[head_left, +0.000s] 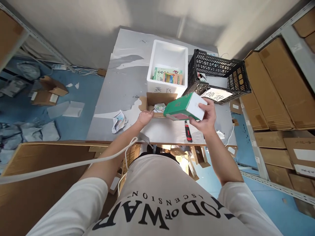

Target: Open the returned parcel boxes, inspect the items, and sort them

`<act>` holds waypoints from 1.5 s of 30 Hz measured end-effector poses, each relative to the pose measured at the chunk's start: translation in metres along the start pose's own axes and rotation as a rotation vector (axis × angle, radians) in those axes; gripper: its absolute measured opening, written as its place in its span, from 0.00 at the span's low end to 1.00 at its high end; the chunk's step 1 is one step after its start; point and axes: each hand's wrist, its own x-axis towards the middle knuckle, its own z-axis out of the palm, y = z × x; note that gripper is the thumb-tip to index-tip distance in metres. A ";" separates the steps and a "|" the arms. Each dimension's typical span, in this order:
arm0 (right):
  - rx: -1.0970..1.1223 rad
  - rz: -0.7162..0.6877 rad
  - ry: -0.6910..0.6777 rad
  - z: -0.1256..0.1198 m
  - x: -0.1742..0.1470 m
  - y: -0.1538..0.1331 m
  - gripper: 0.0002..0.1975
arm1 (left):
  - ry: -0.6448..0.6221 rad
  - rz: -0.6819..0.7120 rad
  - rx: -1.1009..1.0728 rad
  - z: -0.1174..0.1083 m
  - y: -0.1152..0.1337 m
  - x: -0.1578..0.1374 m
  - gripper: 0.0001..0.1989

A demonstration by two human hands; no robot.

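My right hand (206, 116) is closed around the white end of a green and white box (180, 106), which it holds tilted above the table. The box's far end overlaps the right side of an open cardboard box (161, 97). Crumpled printed paper (159, 107) shows inside that carton. At the carton's front left corner, my left hand (145, 117) grips its edge with bent fingers. Below the green box lies a red and black utility knife (188, 131). To the left of my left hand is a crumpled printed paper piece (119, 121).
Behind the carton stands a white foam box (151, 65) holding printed packets. A black plastic crate (219, 67) with a handwritten label is at its right. A white cable (73, 164) crosses over my left forearm. Shelves with cardboard boxes (268, 88) stand at right.
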 end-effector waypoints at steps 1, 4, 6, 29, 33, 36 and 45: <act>0.024 -0.003 -0.016 -0.002 -0.010 -0.003 0.30 | -0.009 -0.022 -0.001 -0.001 -0.003 0.008 0.17; 0.049 0.041 -0.137 0.011 -0.053 -0.007 0.29 | 0.014 -0.009 -0.009 -0.004 -0.004 0.024 0.18; 0.029 0.118 -0.285 0.031 -0.083 -0.005 0.27 | 0.068 0.030 -0.033 -0.007 -0.002 0.025 0.21; -0.006 0.409 -0.526 0.071 -0.110 0.020 0.16 | -0.007 -0.061 -0.985 0.015 0.096 -0.034 0.53; -0.150 0.661 -0.321 0.082 -0.107 0.027 0.26 | 0.031 -0.049 -1.002 0.016 0.104 -0.038 0.51; -0.347 0.548 -0.246 0.084 -0.107 0.027 0.28 | 0.076 -0.101 -0.993 0.017 0.109 -0.040 0.43; -0.272 -0.174 -0.937 0.045 -0.099 0.017 0.31 | 0.187 -0.003 -0.681 -0.003 0.103 -0.034 0.29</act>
